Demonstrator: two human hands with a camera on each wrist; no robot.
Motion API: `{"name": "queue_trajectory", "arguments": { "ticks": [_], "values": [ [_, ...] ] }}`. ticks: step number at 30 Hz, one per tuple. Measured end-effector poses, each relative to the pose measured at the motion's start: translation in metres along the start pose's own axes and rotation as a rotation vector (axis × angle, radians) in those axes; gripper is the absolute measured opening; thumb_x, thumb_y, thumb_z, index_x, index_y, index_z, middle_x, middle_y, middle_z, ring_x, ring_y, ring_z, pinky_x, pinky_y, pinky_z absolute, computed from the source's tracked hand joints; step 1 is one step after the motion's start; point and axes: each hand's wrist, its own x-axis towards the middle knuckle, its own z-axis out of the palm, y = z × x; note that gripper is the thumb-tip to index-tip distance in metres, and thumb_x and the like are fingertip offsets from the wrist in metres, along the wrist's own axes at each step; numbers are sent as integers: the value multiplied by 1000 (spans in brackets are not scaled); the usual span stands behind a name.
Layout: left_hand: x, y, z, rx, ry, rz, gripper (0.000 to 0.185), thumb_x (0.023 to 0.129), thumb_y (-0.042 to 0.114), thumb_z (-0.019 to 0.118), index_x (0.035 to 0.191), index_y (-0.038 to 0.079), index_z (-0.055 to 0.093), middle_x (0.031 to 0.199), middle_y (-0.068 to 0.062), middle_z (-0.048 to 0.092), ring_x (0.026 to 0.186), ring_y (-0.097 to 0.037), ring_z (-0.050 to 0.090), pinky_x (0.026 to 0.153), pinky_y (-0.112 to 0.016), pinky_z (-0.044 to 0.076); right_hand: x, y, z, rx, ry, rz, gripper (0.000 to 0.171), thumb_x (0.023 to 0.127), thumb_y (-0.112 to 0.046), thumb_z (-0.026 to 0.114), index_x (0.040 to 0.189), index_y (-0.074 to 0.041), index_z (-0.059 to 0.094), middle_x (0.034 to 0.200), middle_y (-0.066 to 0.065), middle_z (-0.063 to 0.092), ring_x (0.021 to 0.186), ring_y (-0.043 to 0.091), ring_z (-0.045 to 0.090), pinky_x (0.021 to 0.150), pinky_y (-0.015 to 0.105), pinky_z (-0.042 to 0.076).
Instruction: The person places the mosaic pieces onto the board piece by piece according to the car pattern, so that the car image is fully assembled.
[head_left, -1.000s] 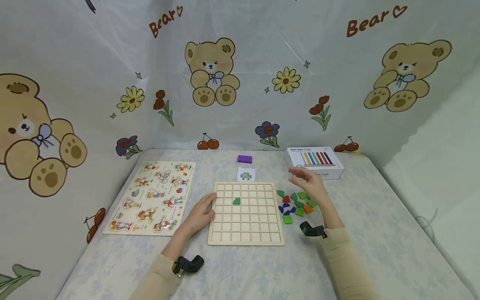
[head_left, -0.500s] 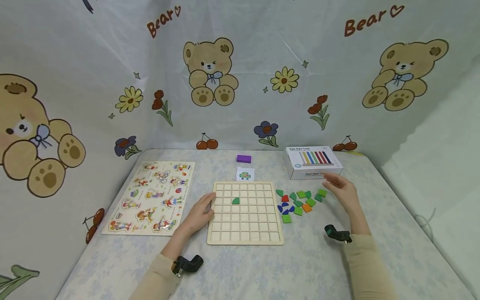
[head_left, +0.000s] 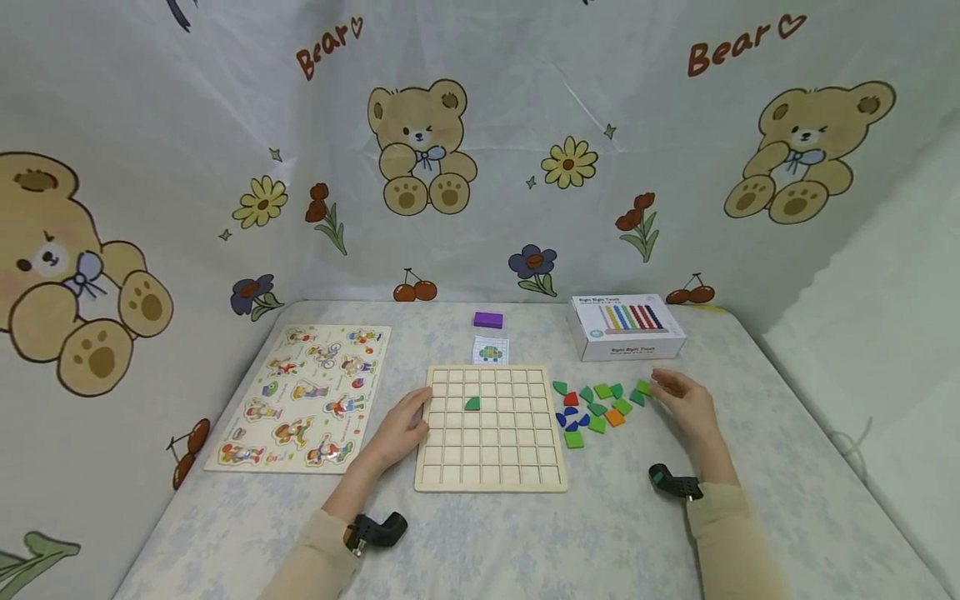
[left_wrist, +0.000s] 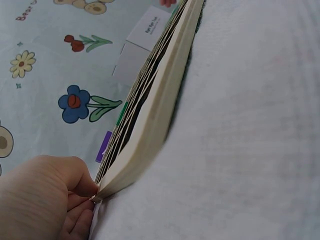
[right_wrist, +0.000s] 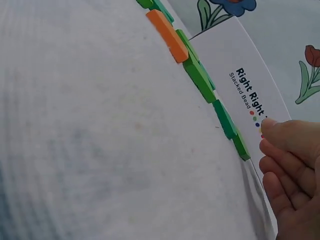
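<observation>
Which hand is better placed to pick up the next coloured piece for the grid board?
Probably the right hand: it hovers open just beside the loose coloured pieces. The left hand rests on the grid board edge, steadying it.

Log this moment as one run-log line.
left hand: rests on grid board edge | right hand: open beside green piece | board: one green piece placed
</observation>
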Motion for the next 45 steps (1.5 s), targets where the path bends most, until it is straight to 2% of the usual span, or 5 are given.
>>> {"name": "queue_trajectory", "arguments": {
  "ticks": [6,12,22,38,45],
  "values": [
    [-1,2,0,-7,2,-1,59,87,-1,51,143,-4,35,146,-18,35,136,-32,29,109,-44,27,-4,7,3,-81,54,-26,43,93,-24,60,128,0,55,124,21,57,111,36,53,94,50,42],
    [-1,2,0,0,3,-4,59,87,-1,52,143,-4,36,146,-19,35,136,-32,29,109,-44,27,-5,10,6,-130,52,-23,45,93,-25,59,130,-1,54,127,21,55,115,38,49,96,52,39],
    [0,1,-1,12,7,-2,59,86,0,52,143,-4,37,145,-19,36,135,-32,30,108,-45,27,-6,14,9,-177,71,-132,39,92,-18,61,126,1,57,124,22,57,114,38,51,95,51,41],
    [-2,-1,2,2,-4,-18,58,88,2,52,143,-3,36,146,-18,34,136,-31,28,109,-44,27,-10,11,10,-214,89,-133,35,92,-13,60,123,2,58,120,22,58,111,38,51,93,52,41],
    [-1,0,2,0,0,-16,59,87,1,51,143,-3,35,146,-19,34,136,-31,28,108,-45,27,-9,10,10,-180,109,-112,35,91,-13,61,123,1,59,119,22,59,110,38,52,93,52,41]
  ]
}}
